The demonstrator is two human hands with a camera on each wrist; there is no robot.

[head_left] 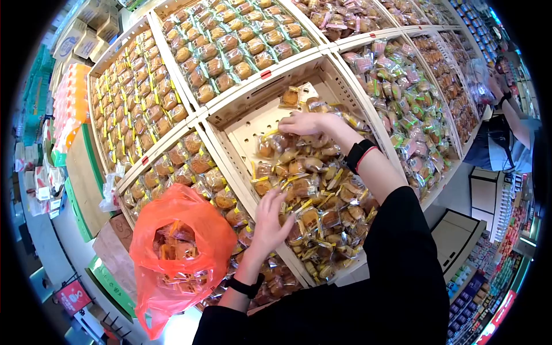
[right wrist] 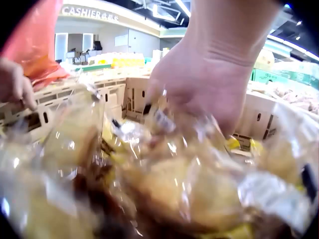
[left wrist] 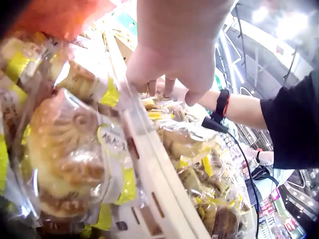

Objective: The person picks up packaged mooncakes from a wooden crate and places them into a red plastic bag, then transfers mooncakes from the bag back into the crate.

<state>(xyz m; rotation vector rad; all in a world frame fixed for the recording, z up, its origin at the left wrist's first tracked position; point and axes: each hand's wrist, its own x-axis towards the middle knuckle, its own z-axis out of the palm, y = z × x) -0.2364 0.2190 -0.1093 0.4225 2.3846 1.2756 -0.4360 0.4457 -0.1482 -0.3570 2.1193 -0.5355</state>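
Note:
Wrapped pastries (head_left: pixel 313 215) in clear packets with yellow strips fill the lower part of a pale crate (head_left: pixel 233 123). My right hand (head_left: pixel 309 123) reaches over the upper edge of the heap, its fingers pointing left; in the right wrist view the hand (right wrist: pixel 199 87) is down among packets, fingertips hidden, so a hold cannot be made out. My left hand (head_left: pixel 270 221) has its fingers spread above the crate's left side, at the heap's edge, and nothing shows in it. A red plastic bag (head_left: pixel 215 230) holding packets stands left of that hand.
More crates of wrapped pastries (head_left: pixel 135 98) surround this one, with colourful packets (head_left: pixel 397 98) to the right. The crate's wooden divider (left wrist: pixel 149 154) runs beside my left hand. Another person (head_left: pixel 503 138) stands at the far right. One packet (head_left: pixel 290 96) lies near the crate's back.

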